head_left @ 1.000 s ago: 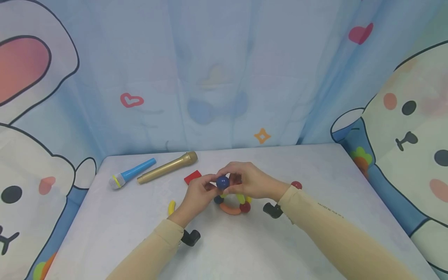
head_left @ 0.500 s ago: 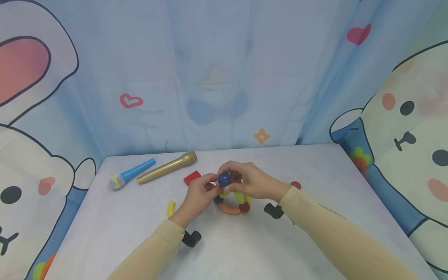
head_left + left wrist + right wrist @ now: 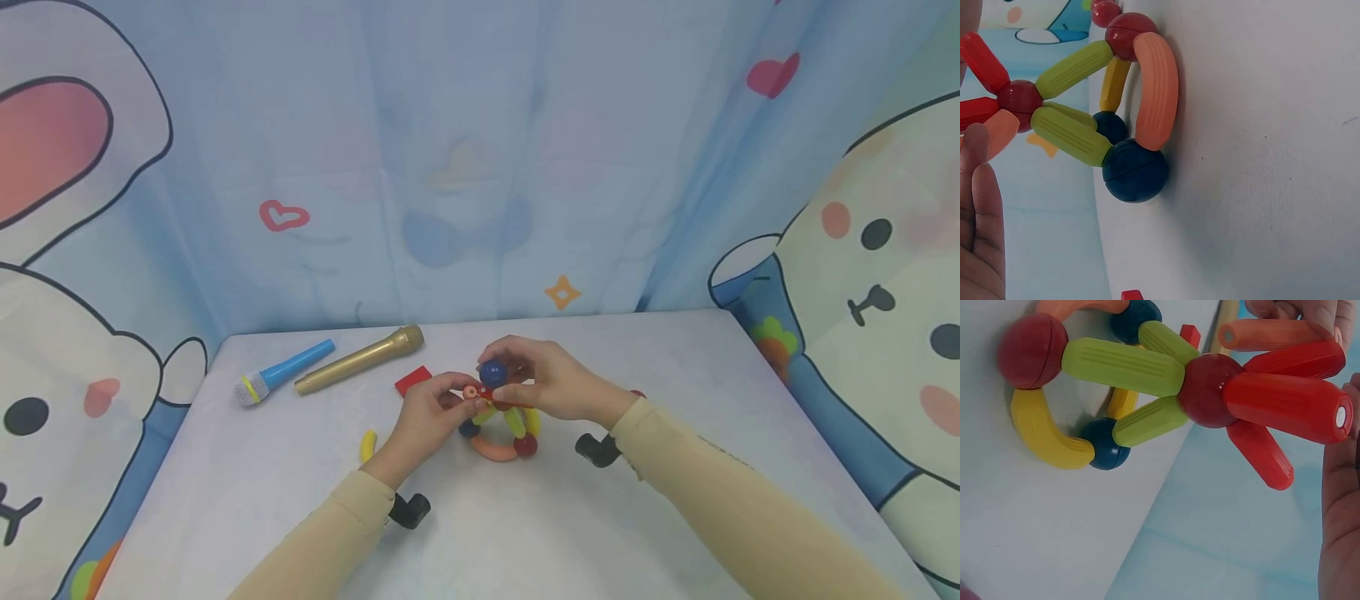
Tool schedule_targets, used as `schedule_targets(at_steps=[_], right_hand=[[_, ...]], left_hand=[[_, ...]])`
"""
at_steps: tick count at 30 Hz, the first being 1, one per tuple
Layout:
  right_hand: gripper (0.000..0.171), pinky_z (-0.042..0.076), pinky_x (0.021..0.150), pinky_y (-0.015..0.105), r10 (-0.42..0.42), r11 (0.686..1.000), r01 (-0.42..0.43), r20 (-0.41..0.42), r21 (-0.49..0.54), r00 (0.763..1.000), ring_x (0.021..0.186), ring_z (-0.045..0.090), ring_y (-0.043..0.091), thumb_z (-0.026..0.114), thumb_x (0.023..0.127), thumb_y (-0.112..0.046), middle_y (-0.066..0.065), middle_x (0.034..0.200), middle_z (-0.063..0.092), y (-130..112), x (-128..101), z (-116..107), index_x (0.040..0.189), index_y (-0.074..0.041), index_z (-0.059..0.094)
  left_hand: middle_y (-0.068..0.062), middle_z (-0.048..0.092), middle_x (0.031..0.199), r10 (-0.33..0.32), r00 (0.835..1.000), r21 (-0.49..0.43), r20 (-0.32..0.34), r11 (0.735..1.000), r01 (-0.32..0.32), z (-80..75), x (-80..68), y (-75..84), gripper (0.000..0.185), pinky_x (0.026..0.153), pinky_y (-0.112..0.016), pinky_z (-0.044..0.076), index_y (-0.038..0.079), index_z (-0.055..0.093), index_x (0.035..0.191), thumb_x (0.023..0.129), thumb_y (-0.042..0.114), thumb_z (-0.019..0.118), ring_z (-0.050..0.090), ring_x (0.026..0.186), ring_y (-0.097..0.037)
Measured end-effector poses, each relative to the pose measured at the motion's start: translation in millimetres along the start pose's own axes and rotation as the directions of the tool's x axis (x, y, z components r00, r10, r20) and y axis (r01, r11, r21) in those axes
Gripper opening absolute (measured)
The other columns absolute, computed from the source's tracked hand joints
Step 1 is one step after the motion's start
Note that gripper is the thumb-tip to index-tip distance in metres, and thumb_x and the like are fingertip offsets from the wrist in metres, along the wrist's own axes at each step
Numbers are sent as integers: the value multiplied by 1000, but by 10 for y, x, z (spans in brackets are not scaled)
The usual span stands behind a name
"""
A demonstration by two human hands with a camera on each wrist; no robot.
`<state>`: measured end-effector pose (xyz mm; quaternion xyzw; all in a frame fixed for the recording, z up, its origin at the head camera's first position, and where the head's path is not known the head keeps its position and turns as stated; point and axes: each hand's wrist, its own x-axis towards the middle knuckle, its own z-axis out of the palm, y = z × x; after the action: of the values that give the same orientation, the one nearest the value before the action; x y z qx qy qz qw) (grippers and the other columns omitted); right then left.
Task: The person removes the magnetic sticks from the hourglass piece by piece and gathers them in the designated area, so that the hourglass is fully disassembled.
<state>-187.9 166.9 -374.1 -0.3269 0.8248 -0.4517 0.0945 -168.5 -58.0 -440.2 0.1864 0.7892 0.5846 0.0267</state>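
From the head view I see my right hand (image 3: pixel 551 385) pinching a blue ball (image 3: pixel 492 372) just above the rod-and-ball toy (image 3: pixel 498 425) on the table (image 3: pixel 525 533); my left hand (image 3: pixel 423 417) pinches an orange rod (image 3: pixel 471 392) at its top. The gold microphone (image 3: pixel 360 360) lies left of the toy.

The left wrist view shows only the toy's ring base (image 3: pixel 1141 119) resting on the cloth.

The right wrist view alone shows the red rods (image 3: pixel 1285 406) fanning from a dark red hub (image 3: pixel 1207 390).

From my seat, the magnetic stick-and-ball toy (image 3: pixel 498 425) stands mid-table (image 3: pixel 675 533), its ring base on the surface. My left hand (image 3: pixel 423 417) sits left of it, my right hand (image 3: pixel 551 387) right, a ball (image 3: pixel 492 372) above. Behind-left lie a block (image 3: pixel 412 380), then a microphone (image 3: pixel 360 359), and another microphone (image 3: pixel 281 371) furthest left. A curved stick (image 3: pixel 367 444) lies left of the toy.
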Motion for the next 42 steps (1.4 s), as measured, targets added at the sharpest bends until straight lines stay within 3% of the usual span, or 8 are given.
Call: schedule_targets(at_steps=[5, 11, 18, 24, 30, 33, 38, 42], right_hand=[[42, 54, 85, 35, -2, 1000, 2, -2, -2, 1000, 89, 64, 17, 77, 89, -10, -5, 106, 65, 35, -12, -12, 125, -21, 61], [46, 54, 88, 33, 24, 1000, -24, -68, -3, 997, 93, 66, 15, 77, 88, -7, -6, 117, 63, 102, -122, -143, 128, -22, 61], [48, 55, 84, 30, 135, 986, -148, -159, -73, 978, 96, 64, 18, 77, 87, -6, -3, 121, 60, 354, -421, -405, 129, -22, 59], [46, 57, 75, 30, 243, 953, -274, -215, -132, 946, 95, 64, 22, 78, 87, -7, 3, 118, 61, 708, -813, -561, 127, -16, 59], [43, 55, 78, 27, 255, 900, -325, -252, -291, 933, 94, 64, 17, 80, 84, -9, -1, 113, 66, 1010, -1276, -645, 122, -16, 62], [43, 54, 79, 26, 272, 872, -354, -267, -338, 925, 95, 63, 20, 80, 84, -8, 1, 113, 66, 1115, -1483, -679, 122, -15, 62], [45, 57, 77, 32, 340, 843, -431, -302, -322, 891, 98, 64, 29, 81, 83, -10, 12, 118, 64, 1255, -1718, -718, 124, -10, 60], [47, 57, 79, 40, 394, 819, -481, -302, -313, 868, 98, 63, 29, 82, 83, -13, 12, 116, 64, 1347, -1780, -688, 125, -8, 60]], left_hand=[[2, 73, 87, -31, 1000, 3, 0, 1000, 31, -16, -9, 17, 24, 65, -28, 51, 12, 71, 112, 89, 11, 76, 71, 81, -22], [4, 72, 86, -59, 998, -1, -19, 998, 59, -86, -63, 18, 23, 67, -31, 52, 14, 72, 110, 88, 15, 78, 71, 83, -30], [6, 70, 85, -111, 992, 148, -60, 982, 119, -271, -199, -114, 26, 59, -29, 48, 15, 74, 114, 89, 23, 77, 64, 72, -28], [7, 65, 100, -231, 971, 311, -70, 919, 241, -408, -301, -277, 22, 67, -31, 47, 17, 76, 108, 88, 24, 78, 55, 80, -17], [3, 64, 89, -353, 935, 416, -42, 844, 338, -530, -368, -380, 19, 71, -34, 49, 15, 73, 103, 88, 25, 77, 56, 84, -18], [4, 63, 83, -351, 935, 466, -42, 821, 329, -564, -386, -402, 14, 70, -33, 50, 16, 69, 95, 87, 23, 77, 57, 80, -17], [5, 60, 83, -310, 949, 541, -54, 790, 289, -569, -393, -416, 11, 73, -34, 48, 14, 73, 95, 88, 22, 76, 54, 79, -16], [2, 54, 84, -288, 955, 631, -73, 728, 268, -547, -391, -432, 14, 67, -34, 46, 12, 76, 95, 88, 24, 77, 52, 74, -16]])
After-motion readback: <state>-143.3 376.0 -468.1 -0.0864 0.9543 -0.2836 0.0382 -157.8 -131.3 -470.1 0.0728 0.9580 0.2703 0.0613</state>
